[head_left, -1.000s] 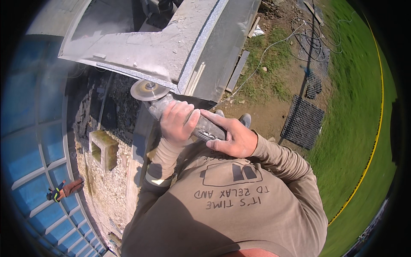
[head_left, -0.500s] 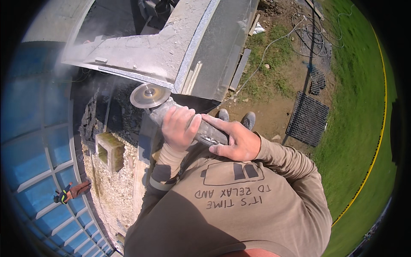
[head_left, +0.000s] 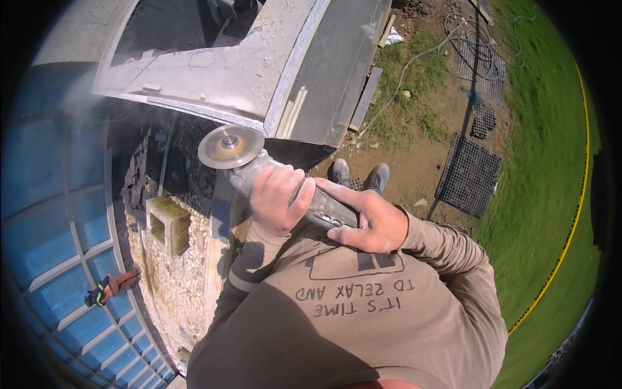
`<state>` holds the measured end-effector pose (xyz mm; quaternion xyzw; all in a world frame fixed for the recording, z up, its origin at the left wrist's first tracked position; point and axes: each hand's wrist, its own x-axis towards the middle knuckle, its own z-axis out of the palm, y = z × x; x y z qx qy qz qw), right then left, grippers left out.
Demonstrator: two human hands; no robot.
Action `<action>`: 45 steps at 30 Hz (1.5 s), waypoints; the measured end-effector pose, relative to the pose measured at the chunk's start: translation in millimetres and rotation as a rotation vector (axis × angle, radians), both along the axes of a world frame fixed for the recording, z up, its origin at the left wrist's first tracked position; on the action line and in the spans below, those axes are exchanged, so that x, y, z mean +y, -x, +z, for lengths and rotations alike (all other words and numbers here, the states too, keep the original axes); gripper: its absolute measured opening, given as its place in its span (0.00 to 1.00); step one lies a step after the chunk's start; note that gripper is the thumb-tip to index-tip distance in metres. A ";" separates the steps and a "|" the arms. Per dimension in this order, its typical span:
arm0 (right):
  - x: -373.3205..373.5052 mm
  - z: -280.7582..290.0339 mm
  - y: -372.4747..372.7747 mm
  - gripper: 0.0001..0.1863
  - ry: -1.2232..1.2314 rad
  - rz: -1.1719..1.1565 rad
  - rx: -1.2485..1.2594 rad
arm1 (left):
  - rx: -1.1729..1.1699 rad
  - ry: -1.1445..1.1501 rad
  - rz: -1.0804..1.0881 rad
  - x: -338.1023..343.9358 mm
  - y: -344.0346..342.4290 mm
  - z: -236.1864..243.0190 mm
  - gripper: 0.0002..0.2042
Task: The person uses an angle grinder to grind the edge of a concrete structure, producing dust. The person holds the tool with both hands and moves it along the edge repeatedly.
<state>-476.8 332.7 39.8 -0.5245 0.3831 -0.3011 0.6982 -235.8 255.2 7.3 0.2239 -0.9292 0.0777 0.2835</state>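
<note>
An angle grinder [head_left: 327, 206] with a thin round cutting disc [head_left: 231, 148] lies across both of my hands. My left hand [head_left: 278, 200] wraps round its front body, just behind the disc. Around the rear of the body closes my right hand [head_left: 376, 217], its thumb and fingers on opposite sides. Both hands are whitened by dust. The disc is beside the light speckled edge of a dusty slab [head_left: 259, 84], near its corner; whether they touch I cannot tell. The grinder's far underside is hidden.
A hollow concrete block [head_left: 170, 225] sits on pale gravel to the left. Blue glazed panels [head_left: 39, 227] and another person [head_left: 107, 288] are farther left. Black grid mats [head_left: 470, 175], a loose cable [head_left: 421, 61] and yellow tape [head_left: 564, 253] lie to the right.
The grinder and both hands have shifted slightly right and down, the right hand most. Dust over the slab's left part has thinned.
</note>
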 end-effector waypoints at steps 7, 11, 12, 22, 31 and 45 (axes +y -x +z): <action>3.6 -3.1 -2.1 0.45 0.062 -0.041 -0.031 | -0.017 -0.007 -0.018 0.7 -0.6 5.3 0.15; 9.2 -11.9 -5.3 0.47 0.116 -0.094 -0.045 | -0.021 -0.005 -0.016 3.5 1.2 4.8 0.15; 9.9 -13.0 -6.0 0.47 0.134 -0.104 -0.043 | -0.022 -0.004 -0.012 4.0 1.2 4.5 0.14; -3.1 -7.7 -9.3 0.45 0.076 -0.061 -0.009 | -0.006 -0.010 -0.008 -6.5 -6.2 -1.6 0.15; -16.6 -12.5 -18.7 0.45 0.057 -0.059 0.007 | 0.024 0.000 -0.008 -22.7 -12.1 -12.4 0.15; -20.4 -17.4 -25.5 0.45 0.095 -0.131 -0.074 | 0.048 -0.025 -0.015 -31.1 -12.7 -16.6 0.16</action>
